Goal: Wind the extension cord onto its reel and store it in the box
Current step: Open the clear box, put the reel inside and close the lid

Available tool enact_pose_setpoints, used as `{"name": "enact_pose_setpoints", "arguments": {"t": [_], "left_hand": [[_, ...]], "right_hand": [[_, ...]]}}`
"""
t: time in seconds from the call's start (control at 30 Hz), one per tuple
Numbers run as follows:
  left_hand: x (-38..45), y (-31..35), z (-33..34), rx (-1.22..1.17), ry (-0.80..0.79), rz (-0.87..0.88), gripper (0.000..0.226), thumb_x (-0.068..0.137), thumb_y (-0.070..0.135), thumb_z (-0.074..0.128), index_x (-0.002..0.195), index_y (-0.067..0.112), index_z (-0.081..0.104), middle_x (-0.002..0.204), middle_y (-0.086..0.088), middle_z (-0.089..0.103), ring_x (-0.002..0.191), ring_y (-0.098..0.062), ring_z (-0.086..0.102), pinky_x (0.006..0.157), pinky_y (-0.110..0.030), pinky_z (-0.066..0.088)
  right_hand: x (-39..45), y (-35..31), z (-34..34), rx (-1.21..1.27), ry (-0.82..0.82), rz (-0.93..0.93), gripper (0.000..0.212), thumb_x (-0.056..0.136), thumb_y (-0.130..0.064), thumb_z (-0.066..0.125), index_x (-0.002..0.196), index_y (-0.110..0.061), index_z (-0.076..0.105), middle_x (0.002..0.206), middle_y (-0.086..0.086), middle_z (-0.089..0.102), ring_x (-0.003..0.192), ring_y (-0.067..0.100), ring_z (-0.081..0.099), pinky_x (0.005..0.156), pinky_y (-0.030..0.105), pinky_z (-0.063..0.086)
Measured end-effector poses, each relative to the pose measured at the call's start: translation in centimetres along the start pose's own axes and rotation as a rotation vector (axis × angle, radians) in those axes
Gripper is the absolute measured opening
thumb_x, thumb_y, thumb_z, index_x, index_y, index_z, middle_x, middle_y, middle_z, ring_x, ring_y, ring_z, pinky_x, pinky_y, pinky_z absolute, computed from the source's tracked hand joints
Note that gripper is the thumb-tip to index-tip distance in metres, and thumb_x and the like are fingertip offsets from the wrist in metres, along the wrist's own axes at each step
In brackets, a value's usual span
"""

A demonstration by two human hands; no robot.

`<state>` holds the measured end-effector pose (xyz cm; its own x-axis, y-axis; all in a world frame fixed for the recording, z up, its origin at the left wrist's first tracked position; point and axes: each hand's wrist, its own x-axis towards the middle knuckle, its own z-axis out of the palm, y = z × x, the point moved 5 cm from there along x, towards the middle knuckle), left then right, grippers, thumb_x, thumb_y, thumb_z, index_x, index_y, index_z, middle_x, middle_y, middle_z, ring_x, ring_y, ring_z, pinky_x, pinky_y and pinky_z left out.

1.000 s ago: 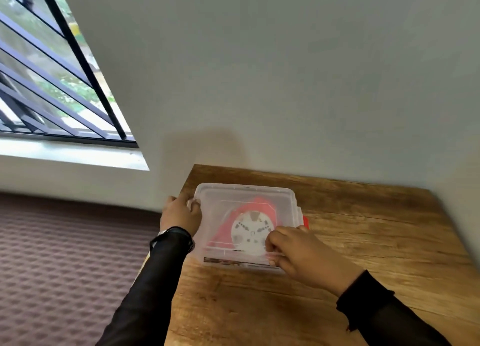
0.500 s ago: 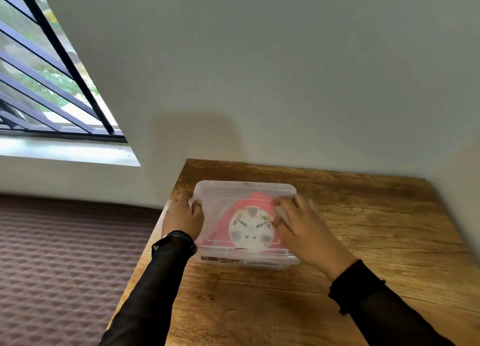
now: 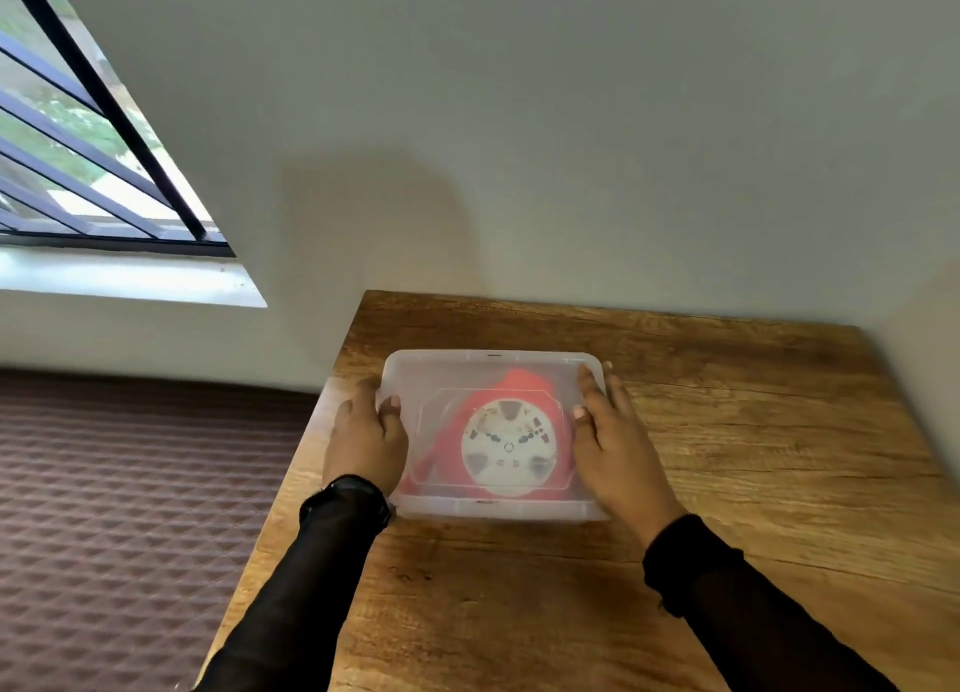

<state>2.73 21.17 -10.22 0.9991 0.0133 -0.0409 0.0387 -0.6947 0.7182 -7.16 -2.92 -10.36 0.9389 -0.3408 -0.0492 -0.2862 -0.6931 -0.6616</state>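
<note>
Clear plastic box (image 3: 493, 374) sits on the wooden table (image 3: 727, 457), near the table's left edge and a bit in from the back edge by the wall (image 3: 519, 119). Translucent lid (image 3: 441, 379) is on top of the box. Red reel (image 3: 519, 384) with white round face (image 3: 506, 447) lies flat inside, seen through the lid; cord itself can't be made out through the plastic.

Left hand (image 3: 366, 439) is on the box's left end, palm down, fingers bent over the lid's edge, thumb tip on the lid top. Looks like a loose hold on the edge, not a tight clamp.

Right hand (image 3: 615, 447) lies along the box's right end, fingers nearly straight and pointing toward the wall, flat against the lid edge, thumb tip resting on the lid top. Nothing gripped.

Both forearms in black sleeves (image 3: 727, 587). Barred window (image 3: 78, 145) upper left, patterned brown floor (image 3: 130, 509) left of the table.
</note>
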Motion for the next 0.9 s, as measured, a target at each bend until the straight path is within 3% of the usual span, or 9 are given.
{"name": "enact_pose_setpoints", "arguments": {"t": [0.13,0.2,0.27,0.33,0.43,0.53,0.63,0.7,0.9], "left_hand": [[1.4,-0.7,0.5,-0.108,-0.016,-0.175,0.045,0.094,0.046,0.039,0.127,0.016,0.043,0.101,-0.009,0.06,0.088,-0.03,0.058,0.075,-0.036,0.047],[2.6,-0.8,0.6,-0.141,-0.002,-0.259,0.057,0.089,0.058,0.041,0.121,0.011,0.048,0.1,-0.01,0.063,0.083,-0.027,0.057,0.071,-0.034,0.046],[3.9,-0.2,0.3,-0.129,0.051,-0.276,0.059,0.085,0.062,0.048,0.116,0.012,0.054,0.102,-0.01,0.065,0.082,-0.024,0.057,0.07,-0.031,0.043],[5.2,1.1,0.1,-0.021,0.097,-0.183,0.056,0.085,0.057,0.053,0.119,0.013,0.055,0.11,-0.009,0.066,0.093,-0.026,0.06,0.076,-0.032,0.043],[6.9,2.9,0.3,0.126,0.114,-0.061,0.048,0.091,0.05,0.048,0.119,0.012,0.057,0.111,-0.011,0.067,0.102,-0.031,0.062,0.083,-0.036,0.046],[8.5,4.0,0.6,0.191,0.128,-0.047,0.04,0.095,0.043,0.043,0.117,0.013,0.057,0.105,-0.014,0.068,0.097,-0.033,0.062,0.082,-0.038,0.047],[9.6,5.1,1.1,0.225,0.123,-0.002,0.034,0.097,0.034,0.039,0.108,0.009,0.059,0.1,-0.016,0.068,0.092,-0.034,0.062,0.079,-0.039,0.048],[10.3,5.4,1.2,0.195,0.126,-0.002,0.032,0.097,0.031,0.04,0.111,0.009,0.058,0.101,-0.017,0.067,0.093,-0.035,0.062,0.081,-0.04,0.049],[12.6,5.0,1.6,0.09,0.113,-0.012,0.036,0.096,0.037,0.043,0.117,0.011,0.056,0.111,-0.013,0.066,0.1,-0.033,0.063,0.084,-0.037,0.049]], "right_hand": [[1.4,1.2,-0.1,0.341,0.138,0.16,0.057,0.098,-0.049,0.034,0.148,-0.043,0.008,0.161,-0.001,0.001,0.147,0.022,0.005,0.115,0.04,0.013],[1.9,2.4,0.3,0.606,0.212,0.367,0.068,0.092,-0.059,0.041,0.148,-0.04,0.008,0.154,0.007,0.027,0.138,0.03,0.033,0.11,0.051,0.034],[2.5,2.7,0.8,0.758,0.217,0.528,0.072,0.087,-0.061,0.048,0.143,-0.022,0.027,0.13,0.009,0.053,0.113,0.029,0.057,0.093,0.05,0.051],[3.5,2.2,0.3,0.642,0.29,0.489,0.054,0.088,-0.057,0.05,0.119,-0.013,0.047,0.108,0.005,0.062,0.091,0.023,0.063,0.076,0.042,0.056],[5.6,0.1,-1.6,0.186,0.43,0.279,0.033,0.095,-0.043,0.046,0.101,-0.012,0.056,0.087,0.004,0.064,0.077,0.024,0.063,0.06,0.032,0.05],[7.9,-1.3,-2.4,-0.055,0.413,0.22,0.035,0.099,-0.032,0.042,0.121,-0.009,0.056,0.099,0.011,0.068,0.087,0.028,0.064,0.071,0.038,0.054],[9.6,-2.4,-2.8,-0.159,0.39,0.155,0.044,0.099,-0.02,0.041,0.142,-0.012,0.038,0.099,0.013,0.068,0.088,0.029,0.065,0.075,0.042,0.056],[10.5,-2.7,-2.8,-0.204,0.358,0.125,0.045,0.098,-0.015,0.039,0.143,-0.015,0.035,0.086,0.01,0.067,0.075,0.027,0.064,0.066,0.041,0.057],[12.1,-2.6,-2.7,-0.136,0.4,0.141,0.039,0.1,-0.019,0.037,0.138,-0.016,0.038,0.079,0.01,0.066,0.068,0.027,0.062,0.059,0.037,0.054]]}}
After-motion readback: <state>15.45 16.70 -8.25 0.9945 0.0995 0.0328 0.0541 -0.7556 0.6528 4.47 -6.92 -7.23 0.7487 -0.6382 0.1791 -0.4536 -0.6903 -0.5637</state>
